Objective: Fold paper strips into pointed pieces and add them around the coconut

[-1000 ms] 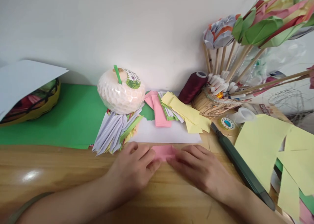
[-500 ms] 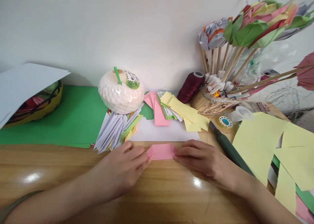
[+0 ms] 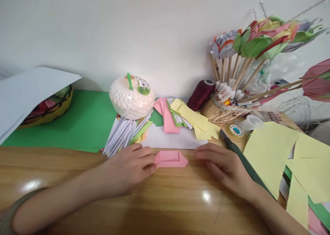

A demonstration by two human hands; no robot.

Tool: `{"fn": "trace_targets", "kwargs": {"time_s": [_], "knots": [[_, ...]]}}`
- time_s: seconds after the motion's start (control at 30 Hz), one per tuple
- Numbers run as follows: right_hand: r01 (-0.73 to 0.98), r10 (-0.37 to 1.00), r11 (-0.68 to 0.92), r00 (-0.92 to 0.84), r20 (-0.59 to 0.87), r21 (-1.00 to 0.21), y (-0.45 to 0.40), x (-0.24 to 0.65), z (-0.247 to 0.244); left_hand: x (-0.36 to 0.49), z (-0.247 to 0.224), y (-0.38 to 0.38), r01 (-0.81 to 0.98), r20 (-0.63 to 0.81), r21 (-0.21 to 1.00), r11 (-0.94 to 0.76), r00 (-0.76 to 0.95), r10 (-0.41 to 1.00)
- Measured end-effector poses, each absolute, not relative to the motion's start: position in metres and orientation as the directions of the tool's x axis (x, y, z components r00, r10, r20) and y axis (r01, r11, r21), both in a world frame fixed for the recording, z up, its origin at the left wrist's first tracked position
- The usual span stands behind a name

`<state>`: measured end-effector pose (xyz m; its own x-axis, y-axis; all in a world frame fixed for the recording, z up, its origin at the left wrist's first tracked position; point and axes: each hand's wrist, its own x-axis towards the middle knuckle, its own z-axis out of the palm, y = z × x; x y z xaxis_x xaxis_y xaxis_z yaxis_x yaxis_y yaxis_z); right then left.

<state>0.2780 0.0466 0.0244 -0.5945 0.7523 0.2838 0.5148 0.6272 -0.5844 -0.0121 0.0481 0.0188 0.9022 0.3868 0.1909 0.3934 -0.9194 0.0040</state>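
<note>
Pinching the folded pink paper (image 3: 170,159) on the counter (image 3: 167,200) by its left tip, with the left hand (image 3: 131,166) at 9 o'clock. Got a white sheet (image 3: 175,141) at 12. Curving the right hand (image 3: 227,164), kinda loosely open, just off at 3.

Matt pink paper (image 3: 168,163), glossy wooden table (image 3: 165,207)

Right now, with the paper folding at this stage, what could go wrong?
The pink folded piece is touched only by the left hand, at one end, so it could shift or spring open. The right forearm lies near the dark green tool and might knock it.
</note>
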Motion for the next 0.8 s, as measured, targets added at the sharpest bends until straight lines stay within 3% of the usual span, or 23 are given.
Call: {"fn": "trace_targets", "kwargs": {"time_s": [0.1, 0.23, 0.33, 0.4, 0.43, 0.53, 0.6, 0.7, 0.8], "knots": [[0.634, 0.884, 0.443, -0.425, 0.192, -0.634, 0.041, 0.268, 0.02, -0.008, 0.018, 0.049, 0.372, 0.225, -0.032, -0.928, 0.907, 0.356], [0.646, 0.886, 0.333, -0.463, -0.005, -0.686, 0.031, 0.254, 0.02, -0.001, 0.015, 0.05, 0.347, 0.265, -0.083, -0.934, 0.912, 0.315], [0.62, 0.894, 0.243, -0.442, -0.076, -0.746, 0.025, 0.245, 0.022, 0.001, 0.013, 0.049, 0.428, 0.373, -0.066, -0.902, 0.848, 0.375], [0.553, 0.918, 0.181, -0.392, -0.063, -0.813, 0.021, 0.241, 0.022, 0.002, 0.013, 0.045, 0.526, 0.465, 0.071, -0.848, 0.734, 0.495], [0.506, 0.931, 0.152, -0.361, -0.048, -0.849, 0.02, 0.239, 0.022, 0.004, 0.014, 0.042, 0.565, 0.461, 0.196, -0.801, 0.668, 0.584], [0.385, 0.955, 0.126, -0.296, 0.006, -0.914, 0.016, 0.233, 0.022, 0.01, 0.016, 0.031, 0.556, 0.202, 0.648, -0.52, 0.532, 0.822], [0.356, 0.948, 0.173, -0.312, 0.058, -0.918, 0.014, 0.229, 0.023, 0.017, 0.017, 0.024, 0.433, 0.027, 0.848, -0.304, 0.539, 0.842], [0.306, 0.89, 0.312, -0.425, 0.165, -0.899, 0.01, 0.228, 0.027, 0.026, 0.017, 0.019, 0.243, -0.068, 0.966, -0.09, 0.572, 0.817], [0.283, 0.799, 0.469, -0.54, 0.266, -0.837, 0.007, 0.231, 0.032, 0.028, 0.018, 0.019, 0.15, -0.062, 0.988, -0.024, 0.548, 0.834]]}}
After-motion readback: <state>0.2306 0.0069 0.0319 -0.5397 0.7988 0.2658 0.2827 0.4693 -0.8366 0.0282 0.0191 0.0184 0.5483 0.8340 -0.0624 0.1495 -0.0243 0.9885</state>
